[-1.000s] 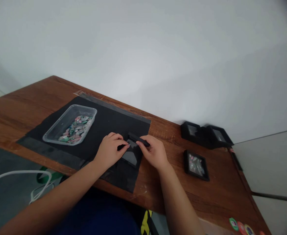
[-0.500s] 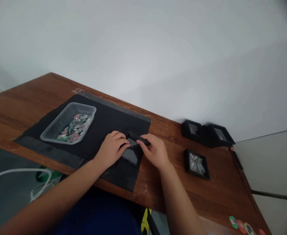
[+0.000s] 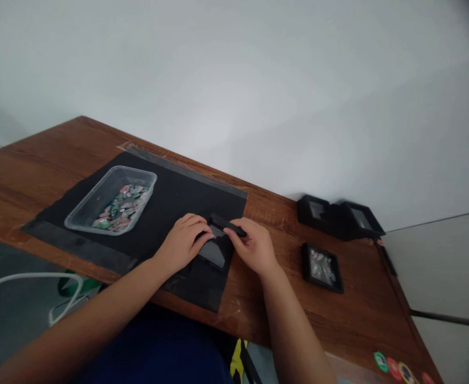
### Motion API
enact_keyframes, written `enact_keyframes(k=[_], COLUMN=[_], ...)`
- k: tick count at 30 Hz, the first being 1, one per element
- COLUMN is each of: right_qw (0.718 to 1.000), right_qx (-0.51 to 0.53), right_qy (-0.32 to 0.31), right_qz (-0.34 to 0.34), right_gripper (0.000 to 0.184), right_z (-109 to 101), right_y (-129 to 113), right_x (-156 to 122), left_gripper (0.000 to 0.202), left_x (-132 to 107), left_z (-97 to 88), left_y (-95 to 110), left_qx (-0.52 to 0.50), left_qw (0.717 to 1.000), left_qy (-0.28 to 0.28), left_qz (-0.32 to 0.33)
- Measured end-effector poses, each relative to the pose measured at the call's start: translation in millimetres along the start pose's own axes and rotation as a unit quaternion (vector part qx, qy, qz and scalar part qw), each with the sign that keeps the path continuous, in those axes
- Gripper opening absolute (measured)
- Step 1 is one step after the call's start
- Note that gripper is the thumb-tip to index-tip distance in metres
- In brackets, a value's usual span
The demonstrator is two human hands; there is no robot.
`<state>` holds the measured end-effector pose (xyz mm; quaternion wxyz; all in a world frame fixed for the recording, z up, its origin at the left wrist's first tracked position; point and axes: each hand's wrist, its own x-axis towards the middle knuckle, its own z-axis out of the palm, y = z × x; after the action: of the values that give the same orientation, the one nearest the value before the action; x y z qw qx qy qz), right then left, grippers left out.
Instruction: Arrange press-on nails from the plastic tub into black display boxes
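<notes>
A small black display box (image 3: 214,250) with a clear window lies on a black mat (image 3: 170,205) on the wooden table (image 3: 38,165). Its black lid (image 3: 226,225) stands raised at the far edge. My left hand (image 3: 182,245) curls over the box's left side, fingertips at the hinge. My right hand (image 3: 254,245) pinches the lid's right end between thumb and fingers. What lies inside the box is hidden by my fingers.
A clear plastic tub (image 3: 110,200) of small pink and green pieces sits at the mat's left. Right of my hands a closed black box (image 3: 322,266) shows coloured pieces; two more black boxes (image 3: 338,216) stand by the wall. Round coloured tokens (image 3: 394,368) lie near the table's front right corner.
Both hands have stayed on the box and lid with barely any shift. The view has drifted slightly, so the tub and mat appear a little further left.
</notes>
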<state>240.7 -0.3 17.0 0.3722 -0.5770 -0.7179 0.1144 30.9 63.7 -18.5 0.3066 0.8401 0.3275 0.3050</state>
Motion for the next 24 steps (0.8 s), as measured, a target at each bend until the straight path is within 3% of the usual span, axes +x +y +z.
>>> enact_keyframes(k=[6, 9, 11, 13, 15, 18, 20, 21, 22, 24], right_qw=[1.000, 1.000, 1.000, 0.999, 0.999, 0.998, 0.997, 0.997, 0.997, 0.996], right_qx=[-0.008, -0.009, -0.003, 0.002, 0.001, -0.005, -0.009, -0.009, -0.009, -0.010], right_qy=[0.008, 0.015, 0.019, 0.022, 0.027, 0.036, 0.043, 0.045, 0.047, 0.054], right_qz=[0.000, -0.009, -0.023, -0.034, -0.042, -0.051, -0.056, -0.058, -0.060, -0.064], right_gripper=[0.010, 0.012, 0.013, 0.014, 0.015, 0.020, 0.024, 0.025, 0.025, 0.025], right_z=[-1, -1, -2, -3, -3, -4, -5, -5, -5, -5], right_y=[0, -1, -3, -4, -6, -7, -7, -7, -7, -8], right_x=[-1, 0, 0, 1, 2, 3, 3, 4, 4, 4], left_gripper=[0.020, 0.027, 0.031, 0.032, 0.031, 0.026, 0.025, 0.026, 0.030, 0.039], left_x=[-5, -9, -11, -11, -11, -11, -11, -12, -12, -13], left_z=[-5.9, -10.1, -13.6, -17.2, -20.5, -23.7, -24.8, -25.2, -25.5, -25.6], left_y=[12, 24, 35, 46, 57, 72, 78, 81, 82, 84], left_qx=[-0.135, -0.201, -0.284, -0.453, -0.620, -0.770, -0.811, -0.814, -0.805, -0.756], left_qw=[0.988, 0.974, 0.950, 0.876, 0.761, 0.598, 0.537, 0.533, 0.547, 0.616], left_qy=[0.048, 0.037, 0.021, -0.007, -0.045, -0.075, -0.072, -0.070, -0.068, -0.068], left_qz=[-0.067, -0.098, -0.127, -0.165, -0.187, -0.210, -0.221, -0.221, -0.218, -0.209])
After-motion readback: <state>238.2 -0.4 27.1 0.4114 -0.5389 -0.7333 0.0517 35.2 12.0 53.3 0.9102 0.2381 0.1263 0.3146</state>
